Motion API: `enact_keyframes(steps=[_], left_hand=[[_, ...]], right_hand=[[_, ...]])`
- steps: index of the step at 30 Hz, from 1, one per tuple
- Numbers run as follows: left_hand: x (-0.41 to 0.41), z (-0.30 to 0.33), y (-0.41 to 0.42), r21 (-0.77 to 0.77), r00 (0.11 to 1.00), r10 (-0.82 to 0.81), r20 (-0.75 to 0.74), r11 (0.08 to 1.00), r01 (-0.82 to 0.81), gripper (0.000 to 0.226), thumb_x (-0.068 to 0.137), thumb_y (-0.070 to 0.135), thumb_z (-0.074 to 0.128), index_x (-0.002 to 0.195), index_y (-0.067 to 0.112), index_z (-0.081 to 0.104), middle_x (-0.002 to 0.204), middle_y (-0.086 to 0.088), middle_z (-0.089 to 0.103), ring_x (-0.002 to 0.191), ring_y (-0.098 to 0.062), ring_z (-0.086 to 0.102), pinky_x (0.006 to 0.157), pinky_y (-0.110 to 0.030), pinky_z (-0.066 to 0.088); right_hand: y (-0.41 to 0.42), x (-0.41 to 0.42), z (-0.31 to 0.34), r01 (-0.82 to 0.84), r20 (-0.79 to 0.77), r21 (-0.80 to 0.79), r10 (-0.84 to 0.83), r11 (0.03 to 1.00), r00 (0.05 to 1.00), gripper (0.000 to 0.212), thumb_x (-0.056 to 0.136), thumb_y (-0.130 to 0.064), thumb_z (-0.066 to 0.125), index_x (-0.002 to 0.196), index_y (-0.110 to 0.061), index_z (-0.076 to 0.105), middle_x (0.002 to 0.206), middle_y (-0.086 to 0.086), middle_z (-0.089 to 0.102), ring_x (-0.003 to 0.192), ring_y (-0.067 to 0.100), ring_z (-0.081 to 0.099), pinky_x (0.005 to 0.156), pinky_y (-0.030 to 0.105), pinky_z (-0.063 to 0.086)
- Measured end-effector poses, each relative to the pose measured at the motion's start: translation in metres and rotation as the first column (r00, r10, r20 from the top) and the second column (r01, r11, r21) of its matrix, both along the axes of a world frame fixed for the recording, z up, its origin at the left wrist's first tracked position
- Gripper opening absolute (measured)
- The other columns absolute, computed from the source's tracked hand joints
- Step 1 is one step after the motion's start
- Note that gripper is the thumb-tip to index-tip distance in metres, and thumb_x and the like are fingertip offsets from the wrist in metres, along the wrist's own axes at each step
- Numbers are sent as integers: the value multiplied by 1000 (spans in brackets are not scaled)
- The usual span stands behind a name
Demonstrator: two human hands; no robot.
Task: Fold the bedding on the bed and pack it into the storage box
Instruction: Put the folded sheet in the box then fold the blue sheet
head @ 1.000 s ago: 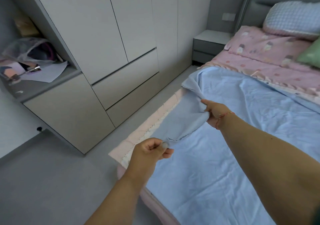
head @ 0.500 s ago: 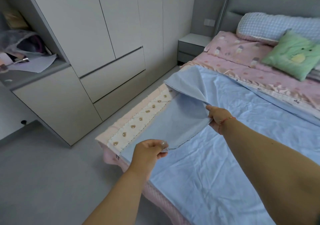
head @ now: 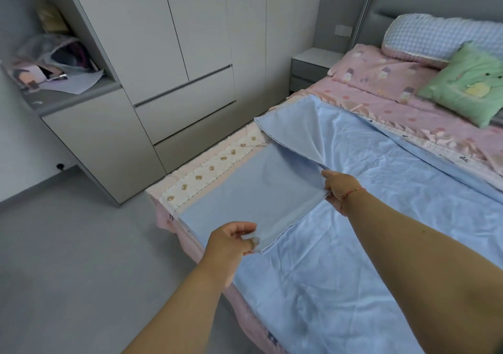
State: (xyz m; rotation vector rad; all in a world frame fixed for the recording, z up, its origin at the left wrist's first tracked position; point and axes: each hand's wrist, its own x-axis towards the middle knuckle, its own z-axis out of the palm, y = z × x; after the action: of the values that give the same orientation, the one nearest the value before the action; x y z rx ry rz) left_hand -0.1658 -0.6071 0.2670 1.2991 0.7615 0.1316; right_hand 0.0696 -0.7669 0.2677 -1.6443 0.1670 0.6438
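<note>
Head view, items listed from the hands outward. Left hand: fingers and thumb pinch the near corner of the blue sheet, lifted just above the bed's edge. Right hand: red string at the wrist, fingers gripping the same edge of the sheet farther up the bed, where the cloth gathers into creases. Blue sheet: spread wrinkled over most of the near half of the bed; the strip between the two hands is turned over, showing a duller blue underside, and a folded-back flap lies beyond the right hand. Pink coverlet with a cream band of small bear motifs: under the sheet, exposed along the left bed edge. Pink printed pillow, blue checked pillow, green cushion: at the head of the bed, well apart from the hands. Nightstand: beside the bed head. Pale wardrobe: along the left wall, with an open shelf holding papers and a bag.
</note>
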Motion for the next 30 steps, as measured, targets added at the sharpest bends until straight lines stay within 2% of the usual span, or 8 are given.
enact_keyframes(steps=[2,5,11,15,19,22,26,30], left_hand=[[-4,-2,-30,1,999,52,-9,999,-52,28,79,-13,69,93,11,67,103,-8,66,86,-17,64,64,-19,52],[-11,-3,-78,-20,991,134,-4,991,-134,29,78,-14,68,92,12,67,103,-9,65,85,-19,64,66,-21,52],[-27,-1,-157,-93,931,338,-134,931,-352,38,79,-16,66,111,5,63,91,-9,62,71,-19,62,51,-14,52],[-40,3,-199,-227,919,344,-194,896,-383,37,86,-19,53,120,-5,58,84,-11,61,75,-15,60,48,-12,52],[-54,5,-234,-325,925,335,-177,868,-376,39,88,-22,46,126,-13,52,88,-14,62,78,-19,60,52,-15,54],[-67,7,-262,-300,933,320,-166,885,-357,42,87,-20,50,128,-11,51,89,-14,64,79,-19,63,53,-15,55],[-87,12,-299,-248,947,296,-123,915,-319,51,85,-18,57,134,-6,48,93,-11,65,84,-19,65,71,-21,55],[-115,14,-346,-173,954,293,-63,938,-299,63,83,-19,58,141,-1,41,102,-5,62,92,-19,64,90,-30,51]], right_hand=[[-21,1,-5,-13,3,23,13,1000,1000,48,90,9,42,136,-6,47,113,7,43,72,12,47,50,18,51],[-56,0,-12,2,-31,55,0,999,1000,42,88,7,44,126,-7,57,113,8,50,89,20,52,76,30,50],[-119,-19,-14,6,-98,96,3,995,995,34,87,8,43,111,-7,62,106,10,52,89,23,52,84,35,48],[-151,-32,-17,4,-109,106,8,994,994,35,88,6,43,116,-6,60,110,11,54,93,24,54,85,35,52],[-189,-51,-11,-27,-79,107,35,994,996,40,89,11,36,122,4,55,107,15,50,71,17,47,73,31,50],[-221,-67,-4,-24,-40,95,28,995,999,45,89,13,33,131,7,46,125,25,51,71,17,45,66,24,48],[-260,-90,3,3,-16,115,-1,993,1000,47,88,13,33,132,3,47,139,23,44,90,23,46,70,27,47],[-311,-119,5,34,-4,141,-34,989,999,52,90,11,37,136,-8,49,136,12,48,99,24,50,80,30,48]])
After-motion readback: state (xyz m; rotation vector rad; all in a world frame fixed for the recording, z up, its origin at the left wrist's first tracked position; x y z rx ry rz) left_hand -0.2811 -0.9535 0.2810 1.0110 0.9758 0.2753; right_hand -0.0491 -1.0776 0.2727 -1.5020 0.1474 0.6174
